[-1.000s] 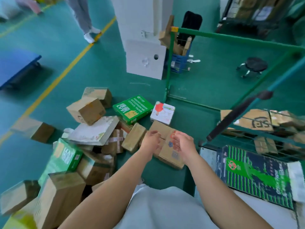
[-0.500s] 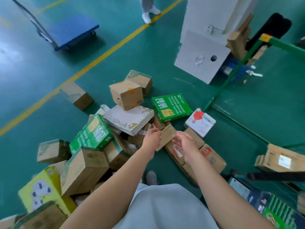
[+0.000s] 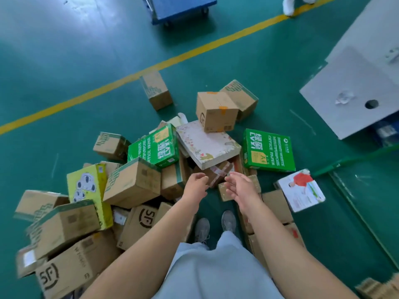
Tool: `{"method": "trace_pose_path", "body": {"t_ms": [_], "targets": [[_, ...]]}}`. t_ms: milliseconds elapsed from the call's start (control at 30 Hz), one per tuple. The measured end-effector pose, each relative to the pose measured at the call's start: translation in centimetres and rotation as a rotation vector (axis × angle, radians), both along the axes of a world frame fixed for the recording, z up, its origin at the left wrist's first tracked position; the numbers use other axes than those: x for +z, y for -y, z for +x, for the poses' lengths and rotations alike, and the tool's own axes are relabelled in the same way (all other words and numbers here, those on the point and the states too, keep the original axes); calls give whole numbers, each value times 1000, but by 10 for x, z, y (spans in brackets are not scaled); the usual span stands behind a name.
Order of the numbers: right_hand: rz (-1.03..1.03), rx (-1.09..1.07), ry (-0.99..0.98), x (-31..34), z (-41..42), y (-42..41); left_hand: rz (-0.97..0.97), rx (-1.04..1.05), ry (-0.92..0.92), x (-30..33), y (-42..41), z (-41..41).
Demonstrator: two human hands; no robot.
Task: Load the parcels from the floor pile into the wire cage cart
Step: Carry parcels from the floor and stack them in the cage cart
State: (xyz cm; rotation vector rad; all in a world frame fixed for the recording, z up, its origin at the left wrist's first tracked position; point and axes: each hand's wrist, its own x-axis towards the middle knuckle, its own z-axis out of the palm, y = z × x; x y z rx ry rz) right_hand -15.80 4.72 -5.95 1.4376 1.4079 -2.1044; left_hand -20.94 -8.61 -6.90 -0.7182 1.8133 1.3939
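Both hands, the left hand and right hand, are reaching with loose, empty grips toward the parcels piled on the floor, so picking one seems next, then carrying it cartward.

Pile: lying on the floor, left of and beyond the feet.
Lone box: sitting apart, far side of the pile.
Flat board box: lying atop the pile's middle, carrying a cube box.
Paper ream: lying right of it.
Trolley: standing far.
Hands: hovering side by side over the near middle.
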Motion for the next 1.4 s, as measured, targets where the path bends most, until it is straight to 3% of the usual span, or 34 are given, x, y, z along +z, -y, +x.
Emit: {"method": "trace_pose_path", "body": {"t_ms": [533,1067,1400], "targets": [[12,151,-49,32,-88,-60,128,281,-41,7,-52,-56],[-17,585,101,-24,-174,104,85,711,35,-40,117,-88],[8,826,182,-90,-205,148,42,934,111,-76,161,-84]]}}
